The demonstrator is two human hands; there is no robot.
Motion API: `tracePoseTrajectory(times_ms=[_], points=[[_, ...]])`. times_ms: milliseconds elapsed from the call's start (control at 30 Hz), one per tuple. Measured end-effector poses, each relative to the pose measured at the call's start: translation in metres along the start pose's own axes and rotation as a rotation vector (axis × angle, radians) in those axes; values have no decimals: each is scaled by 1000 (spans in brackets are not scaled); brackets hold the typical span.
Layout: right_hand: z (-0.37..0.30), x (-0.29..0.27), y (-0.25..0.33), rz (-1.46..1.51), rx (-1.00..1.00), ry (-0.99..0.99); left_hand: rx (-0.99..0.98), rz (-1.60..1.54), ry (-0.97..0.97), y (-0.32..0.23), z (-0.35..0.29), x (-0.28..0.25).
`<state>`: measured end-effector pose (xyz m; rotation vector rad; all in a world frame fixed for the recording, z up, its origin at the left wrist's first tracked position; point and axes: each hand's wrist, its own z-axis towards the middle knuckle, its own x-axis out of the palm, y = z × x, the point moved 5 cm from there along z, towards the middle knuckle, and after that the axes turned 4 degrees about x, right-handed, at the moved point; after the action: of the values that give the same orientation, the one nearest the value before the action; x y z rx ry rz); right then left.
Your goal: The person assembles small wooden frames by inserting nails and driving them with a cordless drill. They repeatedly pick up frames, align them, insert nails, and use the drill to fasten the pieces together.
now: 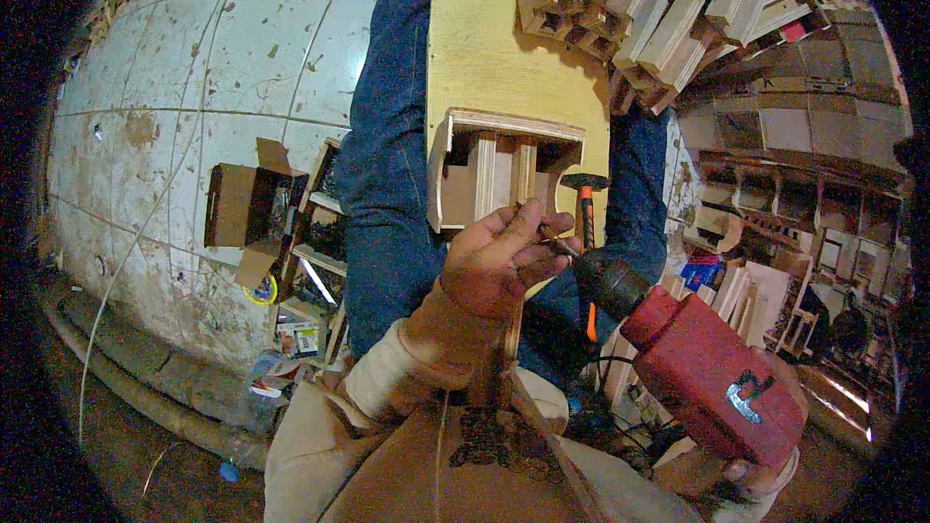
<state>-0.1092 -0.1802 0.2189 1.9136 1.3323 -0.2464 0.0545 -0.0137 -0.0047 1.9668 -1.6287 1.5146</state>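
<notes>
My right hand (765,416) grips a red power drill (712,373) by its rear, the black chuck (615,283) pointing up and left. From the chuck a thin bit (562,246) reaches to the fingers of my left hand (499,261). Those fingers are pinched together; whatever small thing is between them is too small to make out. Just beyond the left hand, an open wooden frame (513,123) with curved sides and inner slats rests on a yellow board (523,48) across my legs. A hammer (585,199) with an orange and black handle lies right of the frame.
Plywood strips (678,15) are stacked at the far right, overlapping the board. More wooden pieces (775,223) crowd the right side. Left of my leg, an open cardboard box (232,205) stands beside a divided wooden tray (320,218) on the tiled floor (165,165). A yellow-rimmed roll (262,291) lies nearby.
</notes>
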Motion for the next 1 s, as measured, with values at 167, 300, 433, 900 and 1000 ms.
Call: tracePoseTrajectory(times_ms=[167,300,433,900,1000], points=[[-5,16,18,-28,13,11,-139,-328,-18,17,2,3],[-5,30,35,-60,33,30,-213,-447,-40,36,-1,0],[-2,42,51,-82,47,31,-176,-634,67,45,3,1],[9,96,90,-295,-72,207,-133,-811,-79,44,10,0],[6,100,101,-381,-166,276,-248,-954,18,41,0,26]])
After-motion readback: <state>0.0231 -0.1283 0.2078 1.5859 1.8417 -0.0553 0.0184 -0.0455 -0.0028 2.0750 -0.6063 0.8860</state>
